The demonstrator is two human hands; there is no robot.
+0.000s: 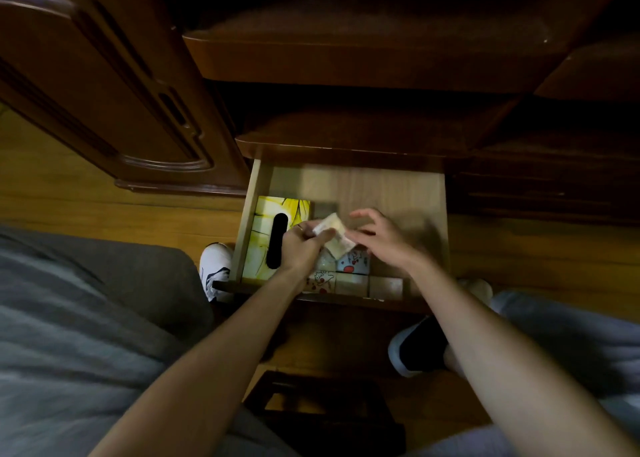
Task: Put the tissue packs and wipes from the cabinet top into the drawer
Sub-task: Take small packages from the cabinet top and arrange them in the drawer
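I see the left hand (300, 245) with its fingers (320, 236) curled round a small pale tissue pack (333, 235), pinching its left end. The pack's long axis runs diagonally, from upper left down to lower right, and it hangs just above the packs already in the drawer. The right hand (379, 240) sits at the pack's lower right corner, fingers spread and loosely bent; motion blur keeps me from telling whether they touch it. Below the hands, small tissue packs (349, 266) with red and blue cartoon prints lie in rows along the front of the open wooden drawer (391, 190); the wrists hide part of them. A yellow tissue box (268, 228) with a dark oval slot lies lengthwise against the drawer's left wall. The dark cabinet (346, 134) above is too dim to read. A white shoe (216, 268) shows on the floor left of the drawer.
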